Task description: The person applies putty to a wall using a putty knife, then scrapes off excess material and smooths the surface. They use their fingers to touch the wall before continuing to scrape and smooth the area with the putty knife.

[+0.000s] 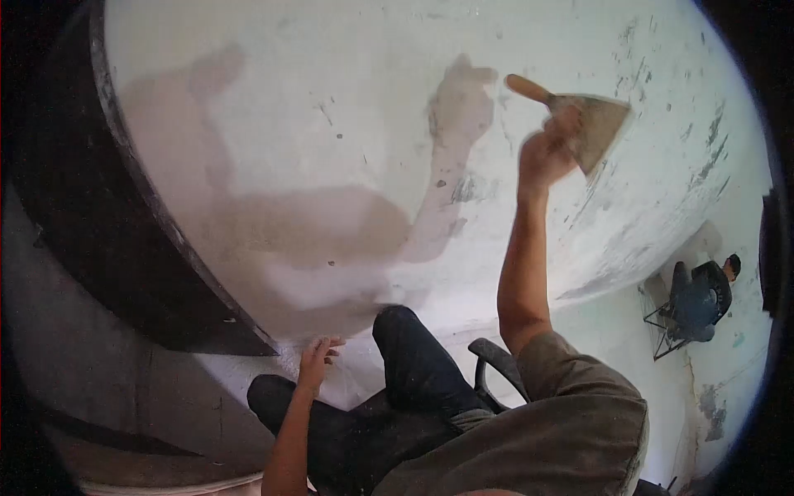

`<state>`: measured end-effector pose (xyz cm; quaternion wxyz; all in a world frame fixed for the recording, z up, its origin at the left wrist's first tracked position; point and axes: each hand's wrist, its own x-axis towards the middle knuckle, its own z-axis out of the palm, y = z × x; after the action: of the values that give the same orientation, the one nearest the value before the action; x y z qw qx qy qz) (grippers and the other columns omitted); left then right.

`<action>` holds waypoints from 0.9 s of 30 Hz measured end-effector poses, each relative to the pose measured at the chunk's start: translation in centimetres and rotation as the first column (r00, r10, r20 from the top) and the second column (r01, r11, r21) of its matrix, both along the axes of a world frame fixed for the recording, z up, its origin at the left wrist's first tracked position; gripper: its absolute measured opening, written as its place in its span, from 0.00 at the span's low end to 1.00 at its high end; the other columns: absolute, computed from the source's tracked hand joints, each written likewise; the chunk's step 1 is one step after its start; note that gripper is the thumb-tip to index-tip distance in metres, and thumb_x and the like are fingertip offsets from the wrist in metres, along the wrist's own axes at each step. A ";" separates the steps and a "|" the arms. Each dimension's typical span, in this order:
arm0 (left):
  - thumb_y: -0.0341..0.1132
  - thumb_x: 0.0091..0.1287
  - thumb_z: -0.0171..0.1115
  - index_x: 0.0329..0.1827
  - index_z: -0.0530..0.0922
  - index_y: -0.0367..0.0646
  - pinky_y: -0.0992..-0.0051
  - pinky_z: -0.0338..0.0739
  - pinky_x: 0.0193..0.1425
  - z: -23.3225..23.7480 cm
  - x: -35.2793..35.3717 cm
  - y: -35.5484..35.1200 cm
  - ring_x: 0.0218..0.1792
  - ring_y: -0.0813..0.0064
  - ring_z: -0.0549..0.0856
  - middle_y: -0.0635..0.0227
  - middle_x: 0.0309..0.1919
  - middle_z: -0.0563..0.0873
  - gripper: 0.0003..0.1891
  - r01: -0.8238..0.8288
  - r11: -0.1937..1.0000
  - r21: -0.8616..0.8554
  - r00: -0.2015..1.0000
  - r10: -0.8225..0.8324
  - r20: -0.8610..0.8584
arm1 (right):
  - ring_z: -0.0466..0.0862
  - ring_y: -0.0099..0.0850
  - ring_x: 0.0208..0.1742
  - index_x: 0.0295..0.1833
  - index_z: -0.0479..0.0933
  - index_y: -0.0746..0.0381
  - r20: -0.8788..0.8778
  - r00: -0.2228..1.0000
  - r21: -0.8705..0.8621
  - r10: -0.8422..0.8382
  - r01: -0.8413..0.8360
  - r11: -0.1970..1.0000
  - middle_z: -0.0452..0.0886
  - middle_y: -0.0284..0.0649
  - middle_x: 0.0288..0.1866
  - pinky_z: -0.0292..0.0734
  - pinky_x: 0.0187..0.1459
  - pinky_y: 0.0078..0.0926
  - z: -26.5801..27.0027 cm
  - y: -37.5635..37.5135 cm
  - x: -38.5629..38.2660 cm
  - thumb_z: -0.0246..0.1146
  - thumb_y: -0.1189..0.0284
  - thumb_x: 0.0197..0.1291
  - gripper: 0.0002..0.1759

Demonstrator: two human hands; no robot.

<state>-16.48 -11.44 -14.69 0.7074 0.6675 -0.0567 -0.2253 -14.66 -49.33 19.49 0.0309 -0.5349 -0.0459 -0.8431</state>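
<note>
My right hand (549, 155) is raised at the upper right, its fingers closed around a wide putty knife (605, 128). The knife's wooden handle points up and left, while its flat metal blade lies at the white wall (397, 157). Dark scuffs and small pits mark the wall near the blade. Low on the left, my left hand (317, 362) hangs beside my knee with the fingers stretched out and nothing in them. It is close to the bottom of the wall, over a pale surface.
A dark opening (91, 223) borders the wall's left edge (157, 202). Below me is a chair with a black armrest (500, 364). Farther off at the right, another person (697, 299) sits on a chair by a stained wall (713, 405). Shadows of my arm and head fall on the wall.
</note>
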 end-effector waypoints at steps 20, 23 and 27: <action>0.45 0.73 0.49 0.49 0.78 0.42 0.79 0.69 0.40 -0.9 0.2 -0.2 0.37 0.81 0.78 0.68 0.44 0.86 0.17 0.008 0.999 0.041 1.000 -0.008 0.020 | 0.59 0.16 0.17 0.28 0.61 0.58 0.269 0.905 0.136 0.330 -0.375 0.917 0.58 0.27 0.18 0.64 0.19 0.13 0.3 3.0 -5.5 0.43 0.65 0.74 0.18; 0.44 0.73 0.49 0.48 0.79 0.42 0.79 0.69 0.40 -0.4 -0.1 -0.2 0.37 0.81 0.78 0.69 0.43 0.86 0.16 0.007 0.999 0.054 0.999 -0.008 0.035 | 0.62 0.16 0.17 0.29 0.64 0.59 0.284 0.864 0.003 0.415 -0.434 0.901 0.61 0.27 0.18 0.60 0.18 0.12 0.3 2.3 -5.5 0.46 0.67 0.73 0.16; 0.44 0.72 0.50 0.48 0.79 0.42 0.79 0.69 0.40 0.0 -0.3 -0.3 0.37 0.81 0.78 0.68 0.43 0.86 0.16 -0.006 0.999 0.037 0.999 0.004 0.044 | 0.63 0.16 0.17 0.28 0.64 0.59 0.318 0.874 0.054 0.369 -0.405 0.913 0.61 0.27 0.17 0.60 0.18 0.11 1.1 3.2 -5.2 0.45 0.67 0.74 0.18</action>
<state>-16.78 -11.71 -14.73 0.6941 0.6854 -0.0665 -0.2098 -19.90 -46.16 20.61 0.2236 -0.3775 -0.1059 -0.8924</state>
